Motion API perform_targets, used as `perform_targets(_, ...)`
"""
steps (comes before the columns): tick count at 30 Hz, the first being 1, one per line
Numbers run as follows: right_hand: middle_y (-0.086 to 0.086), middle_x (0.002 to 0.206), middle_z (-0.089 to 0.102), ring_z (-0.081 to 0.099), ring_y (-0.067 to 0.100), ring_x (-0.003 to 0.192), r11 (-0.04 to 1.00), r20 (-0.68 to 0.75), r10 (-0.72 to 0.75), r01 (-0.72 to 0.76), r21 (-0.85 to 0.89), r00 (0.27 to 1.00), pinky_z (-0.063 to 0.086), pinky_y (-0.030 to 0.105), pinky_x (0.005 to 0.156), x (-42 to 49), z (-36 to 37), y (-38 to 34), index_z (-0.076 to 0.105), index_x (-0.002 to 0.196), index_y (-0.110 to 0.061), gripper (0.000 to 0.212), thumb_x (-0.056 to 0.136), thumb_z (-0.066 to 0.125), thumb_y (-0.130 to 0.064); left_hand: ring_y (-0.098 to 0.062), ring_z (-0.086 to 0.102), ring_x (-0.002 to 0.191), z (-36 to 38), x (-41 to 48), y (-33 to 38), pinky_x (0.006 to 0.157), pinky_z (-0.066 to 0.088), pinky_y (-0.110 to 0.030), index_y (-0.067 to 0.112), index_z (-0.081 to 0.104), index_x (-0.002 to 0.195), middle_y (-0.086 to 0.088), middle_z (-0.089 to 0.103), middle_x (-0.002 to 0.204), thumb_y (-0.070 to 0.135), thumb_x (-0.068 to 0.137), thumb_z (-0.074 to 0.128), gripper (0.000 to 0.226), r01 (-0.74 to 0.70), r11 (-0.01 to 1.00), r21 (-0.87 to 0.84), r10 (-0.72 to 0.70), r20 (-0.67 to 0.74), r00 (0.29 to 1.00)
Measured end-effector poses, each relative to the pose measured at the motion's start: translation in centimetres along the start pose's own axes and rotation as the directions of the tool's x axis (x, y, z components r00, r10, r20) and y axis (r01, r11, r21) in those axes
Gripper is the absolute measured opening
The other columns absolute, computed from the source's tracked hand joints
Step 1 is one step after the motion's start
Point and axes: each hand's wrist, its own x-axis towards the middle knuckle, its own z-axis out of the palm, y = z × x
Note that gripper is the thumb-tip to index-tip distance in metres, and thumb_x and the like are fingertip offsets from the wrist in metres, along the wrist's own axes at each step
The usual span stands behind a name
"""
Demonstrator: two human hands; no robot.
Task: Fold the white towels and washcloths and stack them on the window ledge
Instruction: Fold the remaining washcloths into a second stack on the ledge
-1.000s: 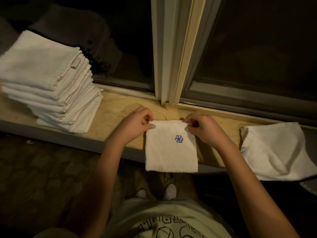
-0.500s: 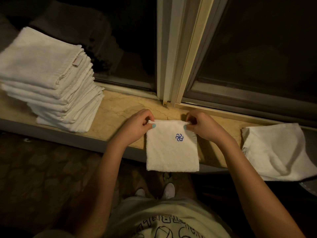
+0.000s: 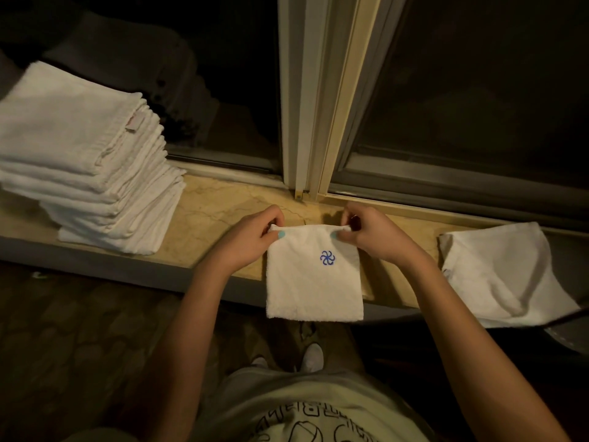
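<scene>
A small white washcloth (image 3: pixel 314 282) with a blue pinwheel emblem hangs over the front edge of the marble window ledge (image 3: pixel 216 212). My left hand (image 3: pixel 251 239) pinches its top left corner and my right hand (image 3: pixel 373 234) pinches its top right corner, stretching the top edge straight. A tall stack of folded white towels (image 3: pixel 83 161) stands on the ledge at the left. Another white cloth (image 3: pixel 503 272) lies loosely on the ledge at the right, partly over the edge.
Dark window panes and a cream sliding frame (image 3: pixel 312 100) rise directly behind the ledge. Bare marble lies between the stack and the washcloth. Below are a dim patterned floor (image 3: pixel 79 339) and my white shoes (image 3: pixel 310 357).
Both hands have lifted the washcloth's top edge slightly toward the window and pulled it taut. The stack and the cloth at the right have not moved.
</scene>
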Motion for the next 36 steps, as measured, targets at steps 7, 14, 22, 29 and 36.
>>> perform_targets(7,-0.003,0.090,0.062,0.060,0.015,0.085,0.992,-0.008,0.086,-0.085,0.097,0.996,0.056,0.034,0.074,-2.2,0.4,-0.1,0.053,0.083,-0.020,0.016,0.086,0.068,-0.024,-0.016,0.060,0.087,0.1,-0.1,-0.2,0.077,0.053,-0.045,0.030,0.050,0.093,0.008,0.060,0.096,0.024,0.095,0.052,0.006,-0.021,0.998,-0.060,0.021,-0.003,1.000)
perform_targets(14,0.000,0.085,0.066,0.064,0.014,0.081,0.928,-0.056,0.226,-0.198,0.316,0.973,0.054,0.030,0.068,-3.8,1.0,0.5,0.057,0.083,-0.010,0.020,0.080,0.074,-0.022,-0.007,0.057,0.086,-0.1,0.2,0.5,0.075,0.052,-0.033,0.026,0.056,0.095,0.012,0.059,0.096,0.021,0.094,0.055,0.005,-0.051,0.998,-0.039,0.052,0.028,0.998)
perform_targets(22,-0.006,0.088,0.062,0.053,0.000,0.072,0.968,-0.182,0.219,-0.190,0.164,0.958,0.040,0.013,0.054,-2.4,2.5,1.9,0.066,0.099,-0.017,0.015,0.085,0.070,-0.022,-0.013,0.059,0.087,0.1,0.6,0.2,0.074,0.050,-0.032,0.023,0.057,0.095,0.006,0.060,0.096,0.016,0.092,0.058,0.008,-0.026,0.998,-0.053,0.029,0.043,0.999)
perform_targets(29,-0.005,0.107,0.051,0.049,0.004,0.087,1.000,-0.061,0.004,-0.004,0.001,0.998,0.038,0.010,0.073,-1.2,2.3,2.8,0.062,0.089,-0.016,0.015,0.080,0.074,-0.015,-0.010,0.059,0.090,0.0,1.1,-0.3,0.081,0.052,-0.033,0.027,0.063,0.098,0.008,0.062,0.097,0.016,0.087,0.065,0.016,0.009,0.993,-0.115,-0.002,0.054,0.999)
perform_targets(36,-0.001,0.099,0.053,0.050,0.014,0.086,0.992,0.093,0.044,-0.032,-0.123,0.995,0.044,0.025,0.072,-0.4,1.1,2.1,0.058,0.096,-0.017,0.019,0.084,0.070,-0.026,-0.010,0.064,0.095,-0.5,0.7,0.3,0.084,0.052,-0.029,0.026,0.064,0.090,0.005,0.066,0.097,0.009,0.086,0.065,0.017,-0.016,0.966,-0.258,0.030,0.050,0.998)
